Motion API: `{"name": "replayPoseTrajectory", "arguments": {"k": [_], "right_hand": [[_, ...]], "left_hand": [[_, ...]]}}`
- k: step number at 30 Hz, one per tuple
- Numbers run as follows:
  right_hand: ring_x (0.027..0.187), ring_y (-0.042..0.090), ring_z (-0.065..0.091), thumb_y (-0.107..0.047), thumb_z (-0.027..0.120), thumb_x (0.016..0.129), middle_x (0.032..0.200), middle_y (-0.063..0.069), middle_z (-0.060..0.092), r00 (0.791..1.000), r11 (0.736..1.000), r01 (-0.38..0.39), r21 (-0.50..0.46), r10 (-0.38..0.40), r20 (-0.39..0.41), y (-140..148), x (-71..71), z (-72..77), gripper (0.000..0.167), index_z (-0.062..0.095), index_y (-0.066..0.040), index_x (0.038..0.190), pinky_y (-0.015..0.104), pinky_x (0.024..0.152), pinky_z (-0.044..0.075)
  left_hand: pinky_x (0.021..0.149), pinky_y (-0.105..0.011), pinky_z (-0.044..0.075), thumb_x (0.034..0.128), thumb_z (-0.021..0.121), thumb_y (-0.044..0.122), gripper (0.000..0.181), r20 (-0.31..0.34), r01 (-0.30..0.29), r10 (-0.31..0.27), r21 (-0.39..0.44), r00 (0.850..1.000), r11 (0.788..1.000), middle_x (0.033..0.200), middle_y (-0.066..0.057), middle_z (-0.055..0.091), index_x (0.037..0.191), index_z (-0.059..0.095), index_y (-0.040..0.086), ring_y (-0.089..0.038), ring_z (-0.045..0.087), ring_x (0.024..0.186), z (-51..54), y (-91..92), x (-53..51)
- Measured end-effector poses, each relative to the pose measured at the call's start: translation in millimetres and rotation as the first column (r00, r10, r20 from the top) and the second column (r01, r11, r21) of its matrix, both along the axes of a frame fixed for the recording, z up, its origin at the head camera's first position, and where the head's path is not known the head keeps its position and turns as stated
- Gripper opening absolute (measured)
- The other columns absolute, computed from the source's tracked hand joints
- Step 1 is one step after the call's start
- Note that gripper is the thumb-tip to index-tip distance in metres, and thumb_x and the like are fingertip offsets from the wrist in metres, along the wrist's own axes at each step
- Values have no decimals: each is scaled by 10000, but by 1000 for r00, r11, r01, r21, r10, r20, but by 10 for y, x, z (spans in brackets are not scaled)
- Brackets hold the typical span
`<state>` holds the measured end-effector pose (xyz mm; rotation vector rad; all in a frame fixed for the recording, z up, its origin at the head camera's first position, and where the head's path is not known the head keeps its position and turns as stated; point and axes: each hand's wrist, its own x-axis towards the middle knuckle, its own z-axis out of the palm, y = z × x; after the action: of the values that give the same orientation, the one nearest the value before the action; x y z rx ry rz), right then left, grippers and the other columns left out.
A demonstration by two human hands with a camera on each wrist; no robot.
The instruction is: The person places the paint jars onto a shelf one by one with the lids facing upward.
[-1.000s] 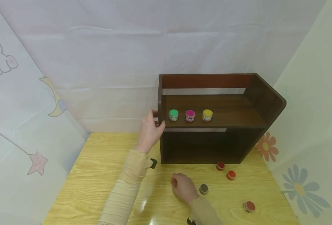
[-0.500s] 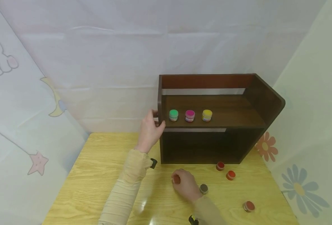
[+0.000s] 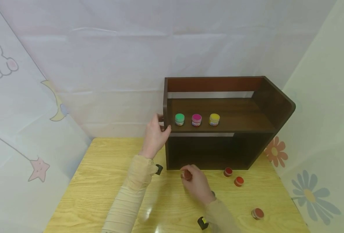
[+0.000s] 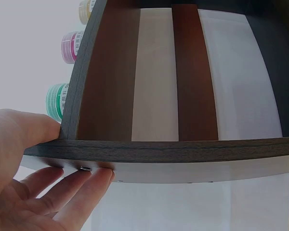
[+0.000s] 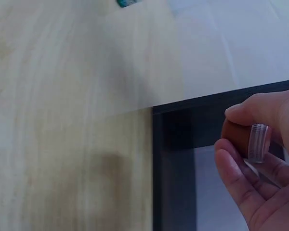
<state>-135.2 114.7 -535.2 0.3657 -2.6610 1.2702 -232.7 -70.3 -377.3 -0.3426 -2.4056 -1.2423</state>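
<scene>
Right hand (image 3: pixel 199 185) grips one brown jar (image 5: pixel 238 138), left hand (image 3: pixel 155 136) one shelf (image 3: pixel 241 116) bearing three jars (image 3: pixel 196 120).

Creased pale backdrop (image 3: pixel 107 64); flower-printed side panel (image 3: pixel 326 136); yellow wood-grain table (image 3: pixel 102 174), glare patch (image 3: pixel 148 213).

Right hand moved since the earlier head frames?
Yes. In the head view, the right hand, pinching a reddish-brown jar, has moved forward, closer to the lower front edge of the dark shelf unit.
</scene>
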Motion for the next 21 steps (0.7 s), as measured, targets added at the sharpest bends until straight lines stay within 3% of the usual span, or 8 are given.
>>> {"name": "replayPoseTrajectory", "arguments": {"k": [5, 14, 21], "right_hand": [[839, 103, 589, 46, 787, 847, 965, -66, 574, 1000, 998, -4, -58, 3, -14, 43, -21, 134, 300, 704, -188, 1016, 280, 732, 570], [905, 156, 604, 139, 740, 805, 1092, 16, 597, 998, 993, 24, -113, -30, -51, 157, -45, 339, 385, 694, -81, 1117, 327, 743, 583], [766, 136, 626, 78, 822, 768, 1007, 14, 645, 988, 985, 62, -163, -84, -130, 296, -68, 549, 384, 695, -104, 1081, 274, 666, 589]], "left_hand": [[711, -364, 599, 913, 741, 102, 412, 15, 3, -3, 10, 1000, 1000, 1199, -193, 636, 1249, 536, -18, -275, 690, 853, 1, 3, 5], [714, -364, 598, 914, 736, 102, 409, 19, 1, -1, 15, 1000, 1000, 1209, -188, 638, 1252, 539, -19, -270, 690, 846, -5, -4, -5], [723, -367, 598, 914, 736, 100, 408, 19, 7, -7, 18, 1000, 1000, 1211, -183, 638, 1252, 539, -17, -272, 691, 849, 2, -5, 3]]}}
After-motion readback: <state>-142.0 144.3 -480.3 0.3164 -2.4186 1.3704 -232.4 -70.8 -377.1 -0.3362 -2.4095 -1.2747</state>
